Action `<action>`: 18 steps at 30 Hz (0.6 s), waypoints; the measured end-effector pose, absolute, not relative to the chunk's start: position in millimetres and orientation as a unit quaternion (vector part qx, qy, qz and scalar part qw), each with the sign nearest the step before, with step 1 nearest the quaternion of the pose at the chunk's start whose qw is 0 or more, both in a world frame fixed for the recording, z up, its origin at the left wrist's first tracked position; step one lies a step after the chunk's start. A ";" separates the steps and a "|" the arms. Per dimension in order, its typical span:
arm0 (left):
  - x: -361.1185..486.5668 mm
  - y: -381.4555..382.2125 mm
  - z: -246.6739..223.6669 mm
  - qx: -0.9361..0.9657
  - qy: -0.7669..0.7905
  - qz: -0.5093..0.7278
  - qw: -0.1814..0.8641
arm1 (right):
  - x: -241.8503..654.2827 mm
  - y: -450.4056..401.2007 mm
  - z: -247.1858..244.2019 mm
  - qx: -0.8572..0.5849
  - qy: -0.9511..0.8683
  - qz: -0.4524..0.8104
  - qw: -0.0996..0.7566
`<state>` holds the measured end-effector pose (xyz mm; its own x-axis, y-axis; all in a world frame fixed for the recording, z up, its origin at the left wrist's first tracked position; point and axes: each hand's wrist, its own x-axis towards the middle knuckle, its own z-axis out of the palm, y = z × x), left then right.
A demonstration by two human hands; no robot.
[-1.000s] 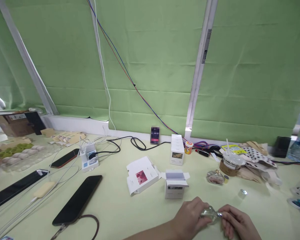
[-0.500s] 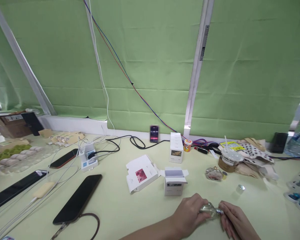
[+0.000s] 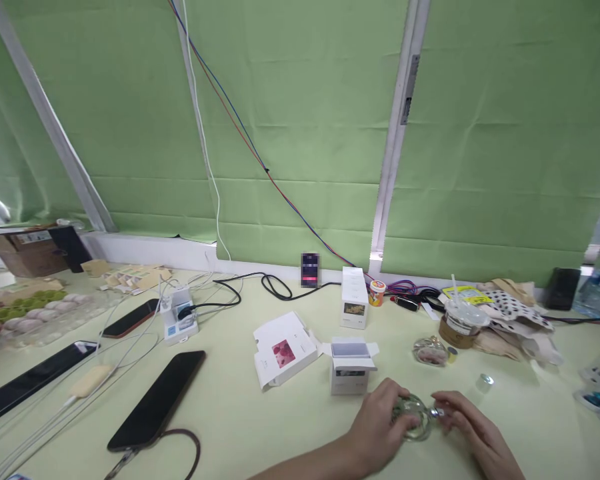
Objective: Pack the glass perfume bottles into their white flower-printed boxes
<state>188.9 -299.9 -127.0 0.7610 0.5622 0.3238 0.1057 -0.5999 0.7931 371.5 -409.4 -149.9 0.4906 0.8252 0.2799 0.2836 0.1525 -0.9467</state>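
My left hand (image 3: 380,421) grips a round, clear glass perfume bottle (image 3: 416,419), which lies tilted with its silver neck pointing right. At that neck, the curled fingers of my right hand (image 3: 473,427) close on the silver collar; the fingertips partly hide it. A clear cap with a silver top (image 3: 484,383) stands on the table just beyond my right hand. Further back lies another glass perfume bottle (image 3: 430,351) with pinkish contents, beside a small gold cap (image 3: 451,355). An opened white box (image 3: 349,380) stands to the left of the held bottle.
A flattened white box (image 3: 293,357) and a closed white box (image 3: 354,310) are in the middle. Phones (image 3: 157,400), cables and a power strip (image 3: 180,327) occupy the left. A plastic cup (image 3: 461,323) and spotted cloth (image 3: 515,310) sit at the back right.
The perfume bottle has turned so its round flat side faces me more. My right hand's fingers have shifted and lifted slightly at the neck.
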 end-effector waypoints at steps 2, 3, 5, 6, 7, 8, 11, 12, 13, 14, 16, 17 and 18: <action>189.0 -299.8 -127.1 0.837 0.206 0.295 0.413 | 366.0 -408.3 -147.9 -0.606 -0.472 0.196 0.609; 188.9 -300.0 -126.8 0.834 0.209 0.296 0.416 | 363.7 -408.0 -147.0 -0.603 -0.478 0.193 0.609; 188.3 -301.0 -125.8 0.836 0.209 0.289 0.416 | 361.7 -408.3 -145.6 -0.595 -0.485 0.198 0.610; 188.0 -301.5 -125.1 0.841 0.205 0.281 0.413 | 362.4 -408.8 -145.1 -0.593 -0.489 0.201 0.608; 187.7 -302.0 -124.5 0.848 0.201 0.272 0.409 | 364.1 -409.6 -144.7 -0.593 -0.495 0.207 0.601; 187.5 -302.3 -124.0 0.854 0.196 0.262 0.405 | 366.6 -410.3 -144.7 -0.596 -0.501 0.215 0.590; 187.3 -302.5 -123.7 0.863 0.192 0.247 0.398 | 374.6 -411.4 -147.5 -0.613 -0.507 0.259 0.547; 187.3 -302.4 -124.1 0.863 0.191 0.245 0.398 | 376.1 -411.2 -149.1 -0.618 -0.504 0.279 0.535; 187.2 -302.3 -124.6 0.864 0.190 0.243 0.398 | 376.5 -410.9 -150.9 -0.624 -0.497 0.294 0.527; 187.0 -302.2 -125.2 0.865 0.189 0.242 0.397 | 375.9 -410.6 -152.5 -0.629 -0.488 0.303 0.524; 186.5 -302.3 -126.3 0.871 0.183 0.236 0.391 | 372.3 -410.1 -154.6 -0.636 -0.476 0.305 0.524; 186.2 -302.4 -126.7 0.874 0.182 0.232 0.386 | 369.8 -410.1 -154.8 -0.640 -0.474 0.302 0.524; 185.9 -302.6 -126.9 0.878 0.182 0.228 0.380 | 367.5 -410.2 -154.5 -0.645 -0.472 0.295 0.523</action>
